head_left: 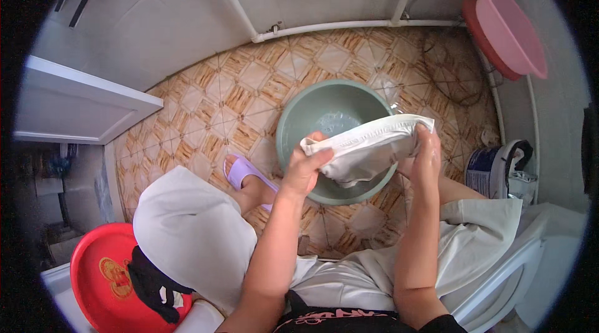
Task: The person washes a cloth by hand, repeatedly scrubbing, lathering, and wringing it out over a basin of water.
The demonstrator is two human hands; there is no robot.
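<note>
A wet-looking white cloth garment (368,146) with a gathered elastic edge is stretched between my two hands. My left hand (304,167) grips its left end, thumb on top. At the upper right corner, my right hand (427,155) has its fingers closed on the band. Beneath the cloth, a grey-green basin (289,122) stands on the tiled floor between my feet. A little water shows in its bottom, and the garment hides part of its right side.
At lower left, a red basin (93,258) holds a black garment (150,283). Pink basins (511,27) hang on the right wall near white pipes (331,28). A bucket-like container (490,167) stands at right. My left foot wears a purple slipper (238,172). A white cabinet door (87,105) juts out at left.
</note>
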